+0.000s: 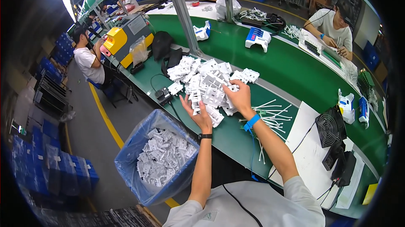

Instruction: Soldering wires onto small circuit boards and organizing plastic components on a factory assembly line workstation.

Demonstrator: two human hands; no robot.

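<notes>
Both hands are in the middle of the frame, working at the near edge of the big pile of white plastic parts (206,84) on the green table (291,64). The left hand (197,111) is palm up with fingers loosely spread, and a white part (195,99) rests against the fingertips, more cradled than pinched. The right hand (238,97) is curled over the pile's right side, fingers closed around another white piece (231,88); how firm that grip is I can't tell.

Below the left hand, lower left of centre, sits a bin lined with a blue bag (130,151), already well filled with the same white parts. Thin white sticks (272,113) lie scattered just right of the right wrist, which wears a blue strap (252,122) with a cord running down.

If I were doing this, I'd pull pieces from the loose edge of the pile rather than digging in, since they look like they'd hook on each other. Get a proper thumb-and-finger hold before lifting, otherwise a cradled part could slide off the palm. The bin is close under the table edge, so a short drop should do. Watch the cord near those sticks too, it looks easy to snag.
</notes>
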